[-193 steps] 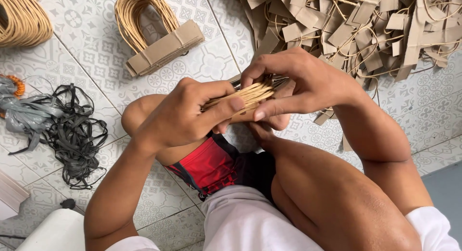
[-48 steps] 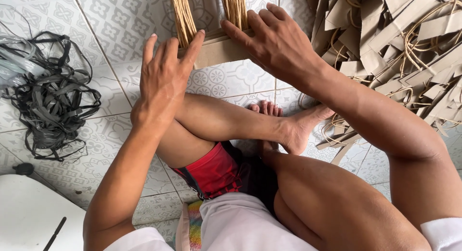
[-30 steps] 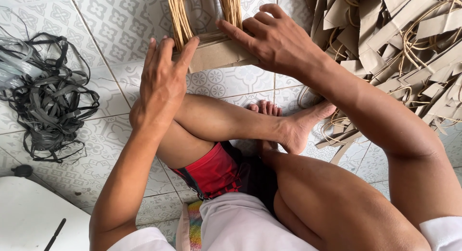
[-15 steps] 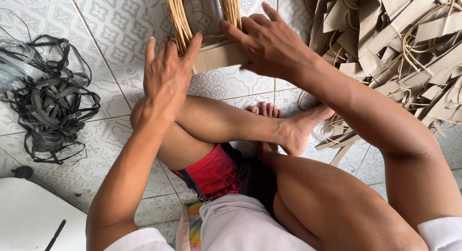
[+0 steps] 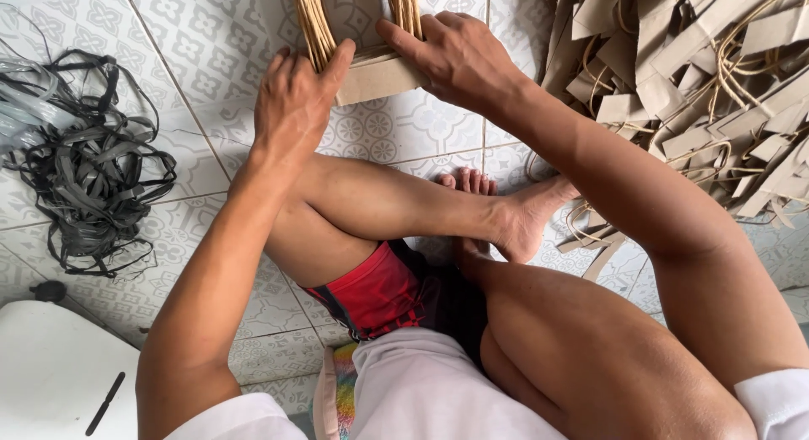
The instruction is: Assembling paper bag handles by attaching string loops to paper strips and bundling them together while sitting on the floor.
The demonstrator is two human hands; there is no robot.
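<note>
A stack of tan paper-bag handles (image 5: 371, 73), cardboard strips with looped twine cords, lies on the tiled floor at the top centre. My left hand (image 5: 295, 103) presses against the stack's left end, fingers extended, thumb on the cardboard edge. My right hand (image 5: 455, 56) grips the stack's right end from above, fingers spread over the cords. My crossed bare legs and foot (image 5: 514, 221) lie just below the stack.
A big heap of loose cardboard handle strips with twine (image 5: 708, 94) fills the top right. A tangle of black plastic straps (image 5: 84, 179) lies at the left. A white object with a dark blade-like tool (image 5: 59, 381) sits at the bottom left.
Earlier both hands held a small bundle of cords over my knee. Since then they reached forward to the stack on the floor; over the last second they stay on it, barely shifting.
</note>
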